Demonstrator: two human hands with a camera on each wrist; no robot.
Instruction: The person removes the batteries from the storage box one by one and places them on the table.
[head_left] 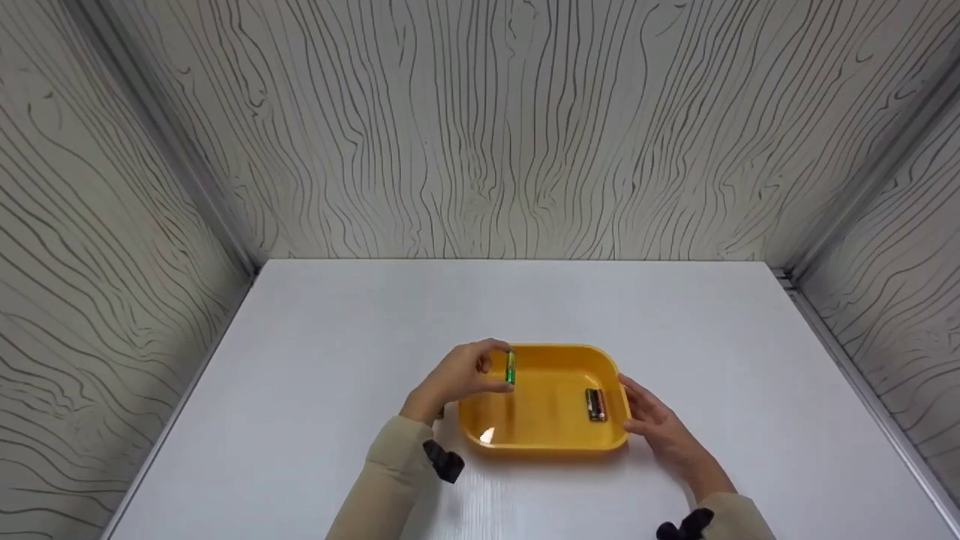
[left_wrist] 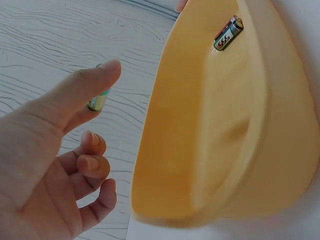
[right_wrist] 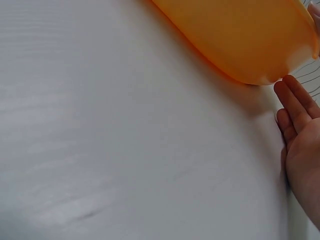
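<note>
Over the left end of a yellow plastic tray [head_left: 551, 442], my left hand [head_left: 461, 375] pinches a green battery [head_left: 511, 367] between thumb and index finger. In the left wrist view the thumb covers part of this battery [left_wrist: 98, 102], and the other fingers are loosely bent. Two batteries [head_left: 595, 405] lie side by side on the tray floor near its right end, one dark green and one reddish. My right hand [head_left: 660, 424] is at the tray's right end, fingertips at its outer wall and rim. Those fingers [right_wrist: 295, 107] look fairly straight in the right wrist view.
The tray rests on a white table [head_left: 337, 322]. A small brownish thing [head_left: 440, 412] shows beside the left wrist, mostly hidden. Wood-grain panels [head_left: 480, 135] stand at the back and both sides.
</note>
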